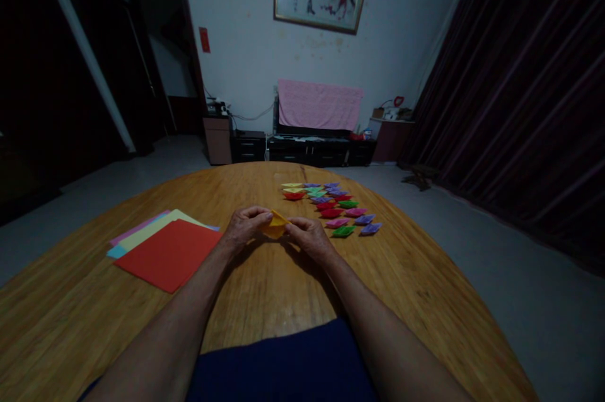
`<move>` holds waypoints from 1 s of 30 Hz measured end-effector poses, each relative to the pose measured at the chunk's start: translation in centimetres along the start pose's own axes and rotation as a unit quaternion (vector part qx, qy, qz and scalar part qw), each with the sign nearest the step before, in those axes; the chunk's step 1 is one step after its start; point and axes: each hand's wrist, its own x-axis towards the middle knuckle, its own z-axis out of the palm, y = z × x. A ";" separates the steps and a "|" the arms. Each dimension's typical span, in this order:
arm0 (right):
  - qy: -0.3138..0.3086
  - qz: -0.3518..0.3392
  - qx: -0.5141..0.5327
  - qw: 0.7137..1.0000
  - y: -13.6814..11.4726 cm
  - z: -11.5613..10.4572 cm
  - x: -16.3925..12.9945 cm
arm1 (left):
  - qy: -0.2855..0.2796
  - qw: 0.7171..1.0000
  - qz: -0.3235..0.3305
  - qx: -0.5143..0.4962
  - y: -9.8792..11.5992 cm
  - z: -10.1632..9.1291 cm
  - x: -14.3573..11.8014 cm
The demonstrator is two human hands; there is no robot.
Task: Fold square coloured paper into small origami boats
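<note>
A folded piece of yellow-orange paper is held up between my two hands, just above the wooden table. My left hand pinches its left side, thumb along the top. On the right side, the fingers of my right hand grip the paper's edge. Its exact folds are too small to make out. Right of my hands stand several small folded paper boats, among them a green boat, a red boat and a purple boat.
Left of my left arm lies a fanned stack of coloured sheets, a red sheet on top and a pale yellow sheet beneath. Beyond the round table are a black low cabinet and a pink cloth. Dark curtains hang at right.
</note>
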 end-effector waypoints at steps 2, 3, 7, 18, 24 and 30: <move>0.001 0.013 0.006 1.000 -0.1 0.1 -0.1 | 0.001 1.000 0.003 -0.001 0.0 0.0 0.0; 0.001 0.018 0.011 1.000 -0.1 0.2 -0.2 | 0.001 1.000 0.003 0.001 -0.1 0.0 0.1; 0.013 0.013 0.000 1.000 -0.4 0.4 -0.4 | -0.002 1.000 -0.002 0.004 -0.3 -0.1 0.2; 0.009 0.037 -0.039 0.999 -0.5 0.0 -0.1 | -0.030 0.999 -0.021 0.005 -0.3 0.4 0.0; -0.008 0.059 -0.087 0.994 -1.2 0.1 -0.5 | -0.072 0.996 -0.044 -0.028 -0.3 0.8 -0.5; 0.006 0.065 -0.071 0.995 -1.3 0.2 -0.7 | -0.108 0.992 -0.068 -0.026 -0.4 0.6 -0.3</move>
